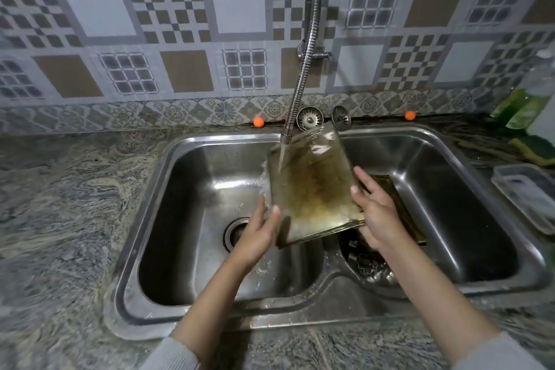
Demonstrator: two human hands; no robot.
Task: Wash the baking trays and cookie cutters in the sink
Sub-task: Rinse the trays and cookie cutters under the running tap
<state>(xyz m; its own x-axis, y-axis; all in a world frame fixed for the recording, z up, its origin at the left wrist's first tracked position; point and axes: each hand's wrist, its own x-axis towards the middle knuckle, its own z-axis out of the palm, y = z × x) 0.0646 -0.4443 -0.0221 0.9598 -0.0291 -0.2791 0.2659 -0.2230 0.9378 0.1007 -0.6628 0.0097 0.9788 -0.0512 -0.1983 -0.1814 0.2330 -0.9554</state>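
Note:
A stained rectangular baking tray (312,186) is tilted upright over the divider of the double steel sink (186,144), under running water from the flexible tap (303,69). My left hand (258,228) grips its lower left edge. My right hand (375,213) holds its right edge. A second dark tray (402,204) lies in the right basin behind my right hand. Metal cookie cutters (369,264) lie in the right basin near the front, partly hidden.
Two sink strainers (310,118) lean at the back rim. A green soap bottle (528,99) and a sponge (534,149) stand at the far right, with a clear plastic tray (525,195) on the granite counter (60,219).

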